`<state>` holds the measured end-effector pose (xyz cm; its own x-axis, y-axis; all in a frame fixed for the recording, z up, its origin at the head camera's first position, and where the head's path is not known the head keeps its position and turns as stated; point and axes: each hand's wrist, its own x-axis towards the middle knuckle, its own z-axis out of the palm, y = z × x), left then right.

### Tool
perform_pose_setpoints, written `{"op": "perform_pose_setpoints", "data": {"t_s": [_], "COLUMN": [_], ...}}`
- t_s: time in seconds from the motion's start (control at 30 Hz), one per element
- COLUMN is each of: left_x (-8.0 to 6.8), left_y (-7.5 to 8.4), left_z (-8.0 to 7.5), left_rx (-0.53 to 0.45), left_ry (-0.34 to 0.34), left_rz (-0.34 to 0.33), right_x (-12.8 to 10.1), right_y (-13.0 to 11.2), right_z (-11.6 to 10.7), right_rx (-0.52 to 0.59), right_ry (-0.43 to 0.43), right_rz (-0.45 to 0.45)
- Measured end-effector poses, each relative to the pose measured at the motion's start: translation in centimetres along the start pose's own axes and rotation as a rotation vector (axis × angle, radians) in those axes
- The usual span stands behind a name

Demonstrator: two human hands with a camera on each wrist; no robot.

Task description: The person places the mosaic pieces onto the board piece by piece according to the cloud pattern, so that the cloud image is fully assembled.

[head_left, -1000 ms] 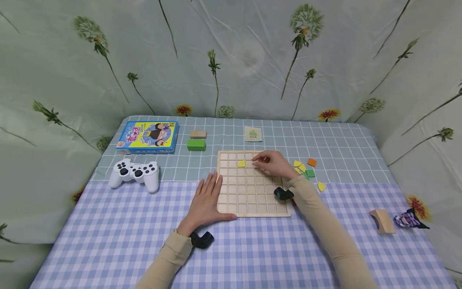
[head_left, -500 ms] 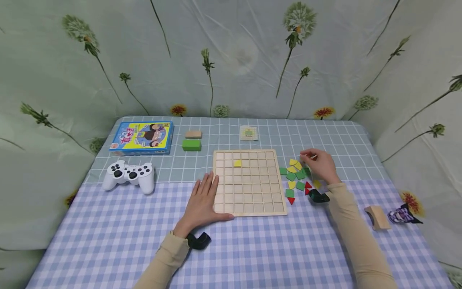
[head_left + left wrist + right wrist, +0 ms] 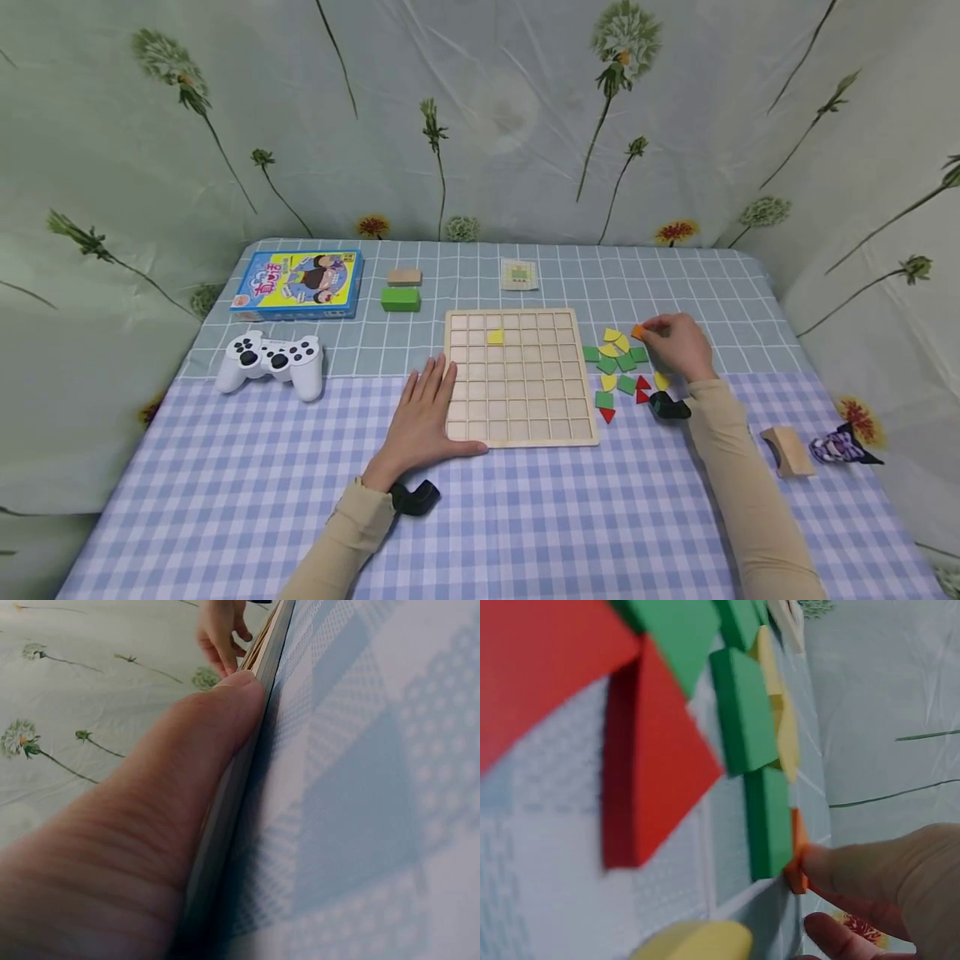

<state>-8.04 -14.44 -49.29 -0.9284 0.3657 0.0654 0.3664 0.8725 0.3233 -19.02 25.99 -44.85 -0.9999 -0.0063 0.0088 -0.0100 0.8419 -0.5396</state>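
- My right hand (image 3: 678,343) pinches an orange tile (image 3: 637,332) at its fingertips, at the 12 o'clock edge of the loose coloured tiles (image 3: 617,372).
- My left hand (image 3: 422,417) lies flat and relaxed, its thumb pressed along the wooden grid board (image 3: 519,379) at its 7 o'clock corner.
- One yellow tile (image 3: 495,337) sits in the board.

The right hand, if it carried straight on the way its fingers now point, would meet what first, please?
The right hand points left, pinching an orange piece. Going on, it would probably meet the yellow pieces first, then the wooden grid board; depth is hard to judge.
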Motion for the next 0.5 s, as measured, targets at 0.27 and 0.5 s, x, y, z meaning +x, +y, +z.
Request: {"op": "perform_pose_setpoints", "data": {"t_s": [0.27, 0.5], "left_x": [0.1, 0.14], "left_y": [0.0, 0.0], "left_z": [-0.02, -0.03], "left_rx": [0.008, 0.007], "left_ry": [-0.014, -0.011], "left_rz": [-0.008, 0.001], "right_x": [-0.31, -0.37], "right_y": [-0.17, -0.31], "right_z": [-0.01, 0.26], "right_rx": [0.011, 0.028], "right_ry": [-0.004, 0.039], "right_rz": [-0.012, 0.018]}}
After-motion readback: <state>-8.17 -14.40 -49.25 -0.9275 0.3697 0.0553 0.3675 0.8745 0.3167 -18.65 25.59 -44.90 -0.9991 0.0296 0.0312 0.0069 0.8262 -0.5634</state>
